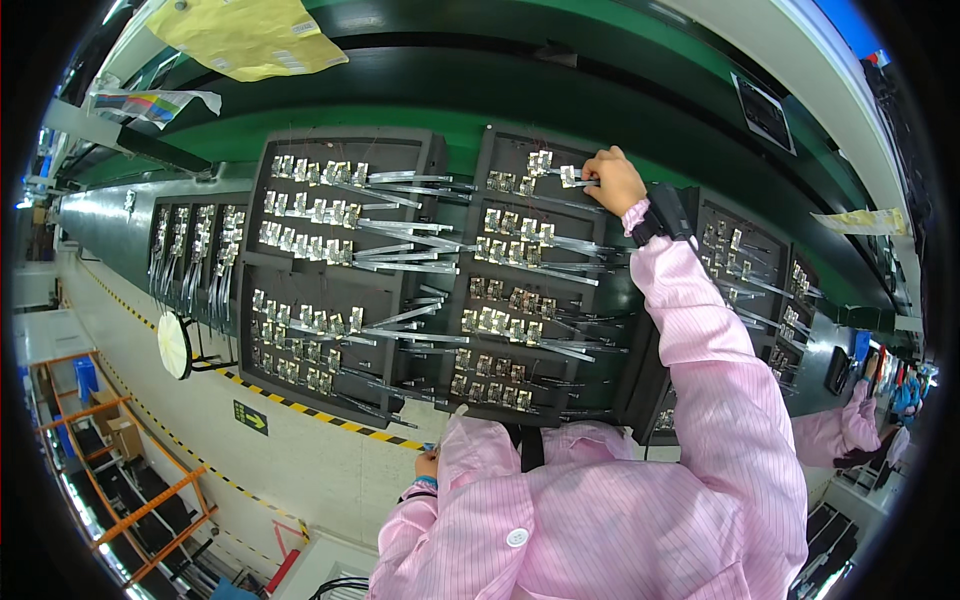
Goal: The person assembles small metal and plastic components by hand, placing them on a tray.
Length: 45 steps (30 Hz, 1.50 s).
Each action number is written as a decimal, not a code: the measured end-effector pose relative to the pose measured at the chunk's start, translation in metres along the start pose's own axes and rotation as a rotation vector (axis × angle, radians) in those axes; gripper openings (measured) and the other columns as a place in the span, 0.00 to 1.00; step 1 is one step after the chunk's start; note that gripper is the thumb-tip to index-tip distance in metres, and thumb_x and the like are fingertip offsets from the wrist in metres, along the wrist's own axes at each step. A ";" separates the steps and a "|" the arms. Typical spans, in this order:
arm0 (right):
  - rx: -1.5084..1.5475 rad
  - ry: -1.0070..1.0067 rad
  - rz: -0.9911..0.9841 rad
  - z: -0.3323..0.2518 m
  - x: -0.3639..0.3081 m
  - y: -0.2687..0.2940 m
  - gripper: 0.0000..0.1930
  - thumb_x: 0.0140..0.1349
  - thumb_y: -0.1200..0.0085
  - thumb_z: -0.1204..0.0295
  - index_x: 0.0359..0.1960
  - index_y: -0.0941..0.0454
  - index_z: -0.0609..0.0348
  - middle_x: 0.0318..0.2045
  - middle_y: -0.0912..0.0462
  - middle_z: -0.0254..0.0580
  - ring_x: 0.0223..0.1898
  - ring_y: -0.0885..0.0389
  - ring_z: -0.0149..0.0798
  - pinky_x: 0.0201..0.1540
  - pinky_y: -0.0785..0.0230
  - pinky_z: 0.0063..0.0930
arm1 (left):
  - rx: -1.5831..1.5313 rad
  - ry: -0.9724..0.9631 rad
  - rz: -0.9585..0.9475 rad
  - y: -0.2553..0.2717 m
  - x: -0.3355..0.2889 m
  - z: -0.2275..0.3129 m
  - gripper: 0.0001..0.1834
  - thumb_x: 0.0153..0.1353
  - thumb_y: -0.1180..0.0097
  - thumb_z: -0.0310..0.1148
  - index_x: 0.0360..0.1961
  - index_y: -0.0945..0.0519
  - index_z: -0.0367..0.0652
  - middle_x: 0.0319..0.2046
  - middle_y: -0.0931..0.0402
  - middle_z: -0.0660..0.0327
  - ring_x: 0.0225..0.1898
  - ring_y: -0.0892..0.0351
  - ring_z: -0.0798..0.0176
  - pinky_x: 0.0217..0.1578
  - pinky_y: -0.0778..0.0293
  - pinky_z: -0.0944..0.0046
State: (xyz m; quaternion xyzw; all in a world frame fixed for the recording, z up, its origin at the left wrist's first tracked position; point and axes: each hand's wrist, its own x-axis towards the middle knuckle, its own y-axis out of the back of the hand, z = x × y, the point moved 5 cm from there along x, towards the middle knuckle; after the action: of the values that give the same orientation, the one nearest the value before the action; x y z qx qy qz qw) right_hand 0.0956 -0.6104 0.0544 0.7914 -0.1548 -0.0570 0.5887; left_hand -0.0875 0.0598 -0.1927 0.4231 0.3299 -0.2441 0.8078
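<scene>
My right hand [615, 182] reaches over the far end of a dark foam tray [490, 150], with thumb and fingers pinched on a small silvery part with a flat strip tail [570, 177]. Beside it, another silvery part [539, 163] lies in the same tray. Rows of similar parts [517, 226] fill the tray nearer to me, their grey strips trailing to the right. Low at the left side of my body is my left hand [427, 463], away from the trays. Its fingers are mostly hidden, and whether it holds anything does not show.
More foam trays of such parts stand left [385, 150] and right [720, 215] on the green bench. A narrow tray [197, 250] sits farther left, near a round pale stool [174, 346]. A yellow bag [250, 40] hangs above. Another person's pink sleeve [840, 430] appears at right.
</scene>
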 end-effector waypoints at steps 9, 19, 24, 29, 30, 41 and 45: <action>-0.060 0.072 0.008 -0.003 0.000 0.003 0.07 0.39 0.39 0.76 0.21 0.23 0.57 0.25 0.25 0.36 0.36 0.30 0.41 0.40 0.34 0.32 | -0.048 0.016 0.010 -0.002 -0.001 0.001 0.16 0.48 0.41 0.40 0.24 0.21 0.34 0.19 0.25 0.49 0.25 0.26 0.56 0.28 0.30 0.59; 0.375 -0.094 -0.013 -0.002 0.013 0.031 0.08 0.41 0.37 0.72 0.22 0.21 0.59 0.23 0.25 0.35 0.32 0.31 0.36 0.38 0.36 0.27 | -0.003 0.067 0.028 -0.003 -0.001 -0.006 0.20 0.48 0.41 0.46 0.30 0.19 0.37 0.26 0.23 0.44 0.34 0.22 0.43 0.34 0.27 0.54; 0.301 0.001 -0.096 -0.019 0.005 0.006 0.08 0.40 0.37 0.71 0.21 0.22 0.58 0.21 0.25 0.35 0.33 0.30 0.37 0.38 0.34 0.29 | 0.065 0.092 -0.017 0.005 -0.007 0.020 0.19 0.48 0.40 0.46 0.30 0.19 0.38 0.26 0.23 0.44 0.33 0.22 0.44 0.33 0.27 0.54; 0.235 -0.013 -0.143 -0.019 0.003 -0.017 0.06 0.40 0.38 0.71 0.21 0.21 0.58 0.22 0.23 0.37 0.35 0.29 0.39 0.39 0.33 0.31 | 0.049 0.109 -0.024 0.007 -0.011 0.020 0.19 0.48 0.40 0.46 0.30 0.19 0.39 0.25 0.23 0.43 0.33 0.21 0.44 0.33 0.28 0.55; 0.244 -0.029 -0.168 -0.016 0.004 -0.020 0.07 0.40 0.37 0.70 0.21 0.20 0.58 0.22 0.23 0.37 0.34 0.28 0.40 0.40 0.33 0.31 | 0.047 0.110 -0.022 0.007 -0.012 0.022 0.20 0.48 0.40 0.46 0.30 0.19 0.38 0.25 0.23 0.43 0.33 0.21 0.44 0.32 0.28 0.55; 0.187 -0.105 -0.043 -0.008 0.012 -0.014 0.05 0.43 0.39 0.73 0.24 0.20 0.56 0.26 0.22 0.39 0.37 0.28 0.45 0.43 0.34 0.34 | 0.021 0.071 0.024 0.012 -0.021 0.037 0.19 0.48 0.40 0.44 0.29 0.19 0.36 0.24 0.24 0.42 0.30 0.22 0.43 0.31 0.28 0.56; 0.061 -0.054 0.075 -0.011 0.023 -0.019 0.08 0.42 0.38 0.73 0.27 0.20 0.55 0.31 0.23 0.39 0.41 0.29 0.45 0.45 0.34 0.34 | 0.008 0.067 0.030 0.009 -0.020 0.029 0.18 0.49 0.41 0.44 0.29 0.19 0.36 0.23 0.24 0.43 0.28 0.22 0.44 0.30 0.29 0.57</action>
State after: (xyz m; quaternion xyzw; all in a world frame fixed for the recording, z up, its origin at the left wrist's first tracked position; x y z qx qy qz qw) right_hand 0.1239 -0.6028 0.0421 0.8009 -0.2016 -0.0514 0.5615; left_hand -0.0854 0.0422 -0.1604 0.4392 0.3492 -0.2190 0.7983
